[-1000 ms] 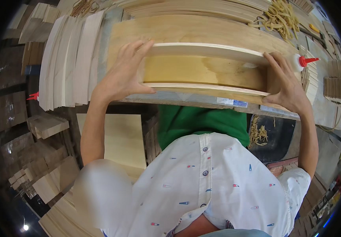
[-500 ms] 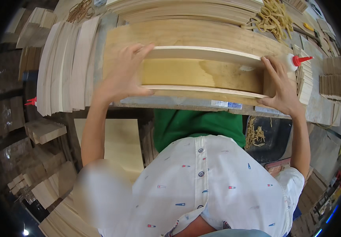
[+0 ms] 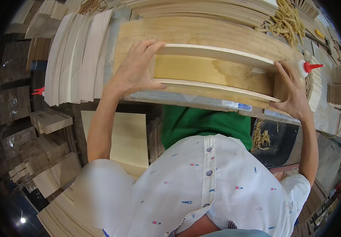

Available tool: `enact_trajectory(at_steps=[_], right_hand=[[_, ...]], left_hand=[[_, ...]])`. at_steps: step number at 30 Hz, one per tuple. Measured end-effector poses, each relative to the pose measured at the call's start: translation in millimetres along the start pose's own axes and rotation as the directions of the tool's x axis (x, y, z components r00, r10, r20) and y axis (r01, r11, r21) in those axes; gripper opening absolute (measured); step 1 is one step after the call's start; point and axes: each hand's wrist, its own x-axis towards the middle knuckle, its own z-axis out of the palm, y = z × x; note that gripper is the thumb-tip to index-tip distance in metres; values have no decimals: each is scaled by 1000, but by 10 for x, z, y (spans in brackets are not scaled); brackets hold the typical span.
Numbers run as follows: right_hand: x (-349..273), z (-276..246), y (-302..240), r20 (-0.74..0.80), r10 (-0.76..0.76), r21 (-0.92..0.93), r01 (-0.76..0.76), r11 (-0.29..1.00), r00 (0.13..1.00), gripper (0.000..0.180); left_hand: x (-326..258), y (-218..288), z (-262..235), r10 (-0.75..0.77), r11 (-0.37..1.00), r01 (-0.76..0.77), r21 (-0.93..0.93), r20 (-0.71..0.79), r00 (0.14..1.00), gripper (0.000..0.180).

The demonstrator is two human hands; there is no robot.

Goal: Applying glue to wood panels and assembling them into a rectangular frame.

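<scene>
A long, narrow rectangular wooden frame (image 3: 217, 87) lies on a broad wooden board (image 3: 202, 31) at the workbench's near side. My left hand (image 3: 137, 70) clasps its left end, thumb on the near long side and fingers on the far one. At the opposite end my right hand (image 3: 294, 93) grips in the same way, spanning both long sides. Inside the frame shows a yellowish wood surface with a darker stain; I cannot tell whether it belongs to the frame or the board. Just beyond my right hand lies a white bottle with a red nozzle (image 3: 311, 67).
Thin wooden strips (image 3: 77, 59) are stacked at the left, more boards (image 3: 206, 11) along the back. Tan rubber bands (image 3: 288, 24) are heaped at the far right. Below the bench sit a black tub (image 3: 279, 144) with more bands, a pale panel (image 3: 129, 136) and wood blocks (image 3: 50, 120).
The whole view has shifted and tilted slightly, so the bench appears farther right. Both hands keep their hold on the frame's ends, and my left hand is less blurred.
</scene>
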Motion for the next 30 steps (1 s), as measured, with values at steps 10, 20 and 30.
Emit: enact_trajectory(at_steps=[10, 20, 30], right_hand=[[-146, 71, 193, -178, 134, 286, -80, 955, 975, 88], [-132, 385, 110, -197, 262, 390, -169, 905, 945, 61], [-306, 406, 113, -227, 485, 569, -289, 770, 844, 54]], left_hand=[[-365, -141, 145, -369, 775, 168, -610, -220, 903, 89], [-328, -87, 397, -292, 823, 129, -553, -218, 931, 63], [-573, 79, 451, -651, 499, 253, -829, -167, 740, 54]])
